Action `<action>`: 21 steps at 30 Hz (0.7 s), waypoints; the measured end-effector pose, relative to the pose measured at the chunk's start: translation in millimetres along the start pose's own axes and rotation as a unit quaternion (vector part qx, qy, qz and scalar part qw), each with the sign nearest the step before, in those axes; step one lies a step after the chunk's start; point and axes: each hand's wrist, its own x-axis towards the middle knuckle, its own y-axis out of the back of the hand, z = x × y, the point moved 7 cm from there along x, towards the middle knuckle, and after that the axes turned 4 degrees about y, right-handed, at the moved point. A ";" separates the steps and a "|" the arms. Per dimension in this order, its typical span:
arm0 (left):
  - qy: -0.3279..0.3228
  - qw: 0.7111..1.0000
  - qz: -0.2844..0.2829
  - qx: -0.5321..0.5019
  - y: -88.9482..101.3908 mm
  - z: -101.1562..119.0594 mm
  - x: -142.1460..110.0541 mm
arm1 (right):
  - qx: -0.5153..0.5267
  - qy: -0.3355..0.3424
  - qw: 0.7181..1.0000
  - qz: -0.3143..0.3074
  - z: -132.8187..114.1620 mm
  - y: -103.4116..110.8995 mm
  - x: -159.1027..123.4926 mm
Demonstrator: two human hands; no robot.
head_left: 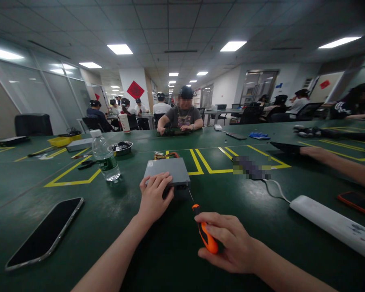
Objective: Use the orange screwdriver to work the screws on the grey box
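A grey metal computer power supply [170, 168] lies flat on the green table, its bundle of coloured wires [167, 155] at the back. My left hand [155, 192] grips its near left corner, fingers over the top and thumb down by the front side. In my right hand [228, 241] is an orange and black screwdriver [205, 233], pinched between thumb and fingers. Its thin shaft slants up to the power supply's front right corner. Whether the tip sits in a screw is too small to tell.
Left of the power supply stands a water bottle [106, 156], with a metal bowl of small parts [122, 147] behind it and a phone [45, 233] nearer. To the right lies a white power strip [334, 223]. A co-worker's hand [314, 154] holds a dark panel; another person sits opposite.
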 end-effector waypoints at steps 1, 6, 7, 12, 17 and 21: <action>-0.001 1.000 0.001 0.000 0.3 0.2 0.0 | 0.013 -0.007 1.000 0.001 1.3 -0.4 -1.1; 0.000 1.000 0.003 0.001 1.4 0.8 -0.1 | 0.029 0.019 0.999 -0.039 -4.1 -2.0 3.2; 0.000 1.000 0.002 0.001 1.4 1.0 -0.1 | 0.016 0.025 0.998 -0.047 -5.5 -2.0 4.8; 0.001 1.000 0.005 -0.002 1.0 0.7 -0.2 | -0.003 0.024 1.000 -0.009 -4.3 2.5 5.6; 0.003 1.000 0.001 -0.002 0.9 -0.4 0.1 | 0.023 0.002 1.000 0.007 -0.1 2.0 1.7; 0.003 1.000 -0.002 -0.002 0.5 0.0 0.2 | 0.016 0.029 0.999 -0.038 -4.9 -2.7 2.8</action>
